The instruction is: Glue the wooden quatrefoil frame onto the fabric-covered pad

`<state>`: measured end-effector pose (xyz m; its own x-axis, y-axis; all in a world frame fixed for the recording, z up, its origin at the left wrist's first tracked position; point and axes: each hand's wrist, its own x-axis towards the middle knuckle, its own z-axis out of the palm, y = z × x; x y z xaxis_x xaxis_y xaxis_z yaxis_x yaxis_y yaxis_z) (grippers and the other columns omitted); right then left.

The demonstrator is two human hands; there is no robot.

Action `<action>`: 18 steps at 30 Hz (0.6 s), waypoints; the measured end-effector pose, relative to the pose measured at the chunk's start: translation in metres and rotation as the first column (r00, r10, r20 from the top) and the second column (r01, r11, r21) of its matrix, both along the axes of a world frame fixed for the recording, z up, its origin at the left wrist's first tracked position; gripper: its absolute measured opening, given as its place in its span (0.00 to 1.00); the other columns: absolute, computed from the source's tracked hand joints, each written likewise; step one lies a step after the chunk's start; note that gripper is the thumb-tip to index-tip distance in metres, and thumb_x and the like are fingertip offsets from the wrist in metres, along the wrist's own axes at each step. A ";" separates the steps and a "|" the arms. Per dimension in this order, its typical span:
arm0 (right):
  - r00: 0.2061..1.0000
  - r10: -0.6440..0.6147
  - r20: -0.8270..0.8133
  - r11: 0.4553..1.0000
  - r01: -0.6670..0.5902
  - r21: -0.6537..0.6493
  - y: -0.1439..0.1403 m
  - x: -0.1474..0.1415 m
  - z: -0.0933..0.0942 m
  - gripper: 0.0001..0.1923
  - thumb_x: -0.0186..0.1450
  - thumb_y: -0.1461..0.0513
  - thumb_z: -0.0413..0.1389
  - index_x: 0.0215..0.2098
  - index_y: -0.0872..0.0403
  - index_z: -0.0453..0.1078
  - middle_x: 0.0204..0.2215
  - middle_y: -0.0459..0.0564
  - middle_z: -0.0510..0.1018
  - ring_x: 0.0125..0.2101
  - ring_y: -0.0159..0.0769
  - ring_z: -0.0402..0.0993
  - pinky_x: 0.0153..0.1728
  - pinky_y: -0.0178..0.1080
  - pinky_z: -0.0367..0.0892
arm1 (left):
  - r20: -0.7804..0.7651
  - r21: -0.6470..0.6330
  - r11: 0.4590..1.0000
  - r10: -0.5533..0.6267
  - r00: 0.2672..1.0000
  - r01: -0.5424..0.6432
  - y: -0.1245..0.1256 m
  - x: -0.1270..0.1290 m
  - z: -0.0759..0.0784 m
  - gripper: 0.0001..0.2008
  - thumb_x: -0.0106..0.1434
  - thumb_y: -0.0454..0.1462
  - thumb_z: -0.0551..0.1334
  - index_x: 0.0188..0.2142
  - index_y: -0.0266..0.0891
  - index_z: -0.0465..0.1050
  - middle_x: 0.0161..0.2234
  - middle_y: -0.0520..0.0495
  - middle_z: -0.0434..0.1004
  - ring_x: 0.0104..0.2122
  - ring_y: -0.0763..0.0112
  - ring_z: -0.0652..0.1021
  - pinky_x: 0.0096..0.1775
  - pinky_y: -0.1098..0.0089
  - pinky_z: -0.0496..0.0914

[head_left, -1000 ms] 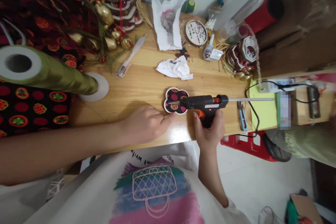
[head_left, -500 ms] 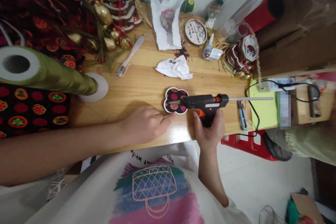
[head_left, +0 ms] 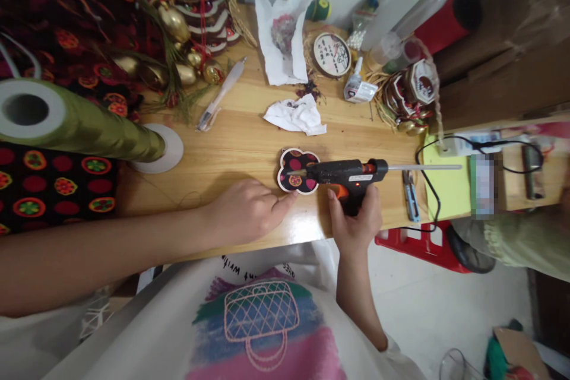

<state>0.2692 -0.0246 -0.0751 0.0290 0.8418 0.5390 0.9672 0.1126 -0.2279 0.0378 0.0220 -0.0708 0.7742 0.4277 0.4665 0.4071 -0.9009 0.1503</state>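
Observation:
On the wooden table lies a flower-shaped piece (head_left: 289,158) with a pale rim and dark patterned fabric on its face. My left hand (head_left: 253,211) is at its near side, one digit stretched against the rim and the others curled. Where those curled fingertips end is hidden. A black hot glue gun (head_left: 345,171) with an orange trigger is in my right hand (head_left: 358,214), fingers wrapped round its handle. Its metal nozzle points left over the fabric; whether the tip touches it I cannot tell. A clear glue stick (head_left: 423,167) sticks out of the gun's back.
Left stands a spool of green ribbon (head_left: 102,124) before patterned fabric (head_left: 53,184). Behind the piece lie crumpled white paper (head_left: 297,114), a pen (head_left: 222,92) and a round plaque (head_left: 332,54). At right are a blue cutter (head_left: 412,196), a black cord (head_left: 439,196) and another person's sleeve (head_left: 525,240).

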 end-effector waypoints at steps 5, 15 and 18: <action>1.000 -0.012 -0.019 1.000 0.012 -0.004 0.000 -0.001 0.000 0.19 0.64 0.53 0.59 0.48 0.54 0.65 0.29 0.47 0.71 0.28 0.35 0.71 0.26 0.35 0.67 | -0.012 -0.019 1.000 -0.007 1.000 0.007 -0.001 -0.001 -0.001 0.14 0.65 0.28 0.55 0.49 0.27 0.71 0.20 0.53 0.73 0.20 0.71 0.74 0.23 0.68 0.67; 0.999 -0.036 -0.023 0.999 0.035 -0.018 -0.002 -0.001 -0.002 0.22 0.65 0.51 0.58 0.52 0.53 0.63 0.30 0.47 0.72 0.29 0.36 0.72 0.27 0.37 0.68 | -0.014 -0.024 1.000 -0.009 1.000 0.009 -0.001 -0.001 -0.001 0.14 0.65 0.27 0.55 0.49 0.28 0.72 0.20 0.53 0.73 0.20 0.71 0.74 0.23 0.68 0.67; 0.999 -0.042 -0.017 0.999 0.042 -0.023 -0.002 -0.001 -0.003 0.22 0.65 0.51 0.58 0.52 0.53 0.63 0.31 0.47 0.72 0.30 0.36 0.72 0.29 0.38 0.69 | -0.022 -0.030 0.999 -0.012 1.000 0.011 -0.001 -0.001 -0.001 0.15 0.65 0.27 0.55 0.50 0.27 0.71 0.21 0.51 0.74 0.21 0.71 0.75 0.24 0.68 0.67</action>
<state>0.2686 -0.0262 -0.0777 0.0738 0.8516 0.5190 0.9669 0.0664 -0.2465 0.0369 0.0210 -0.0721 0.7890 0.4320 0.4368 0.4002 -0.9009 0.1680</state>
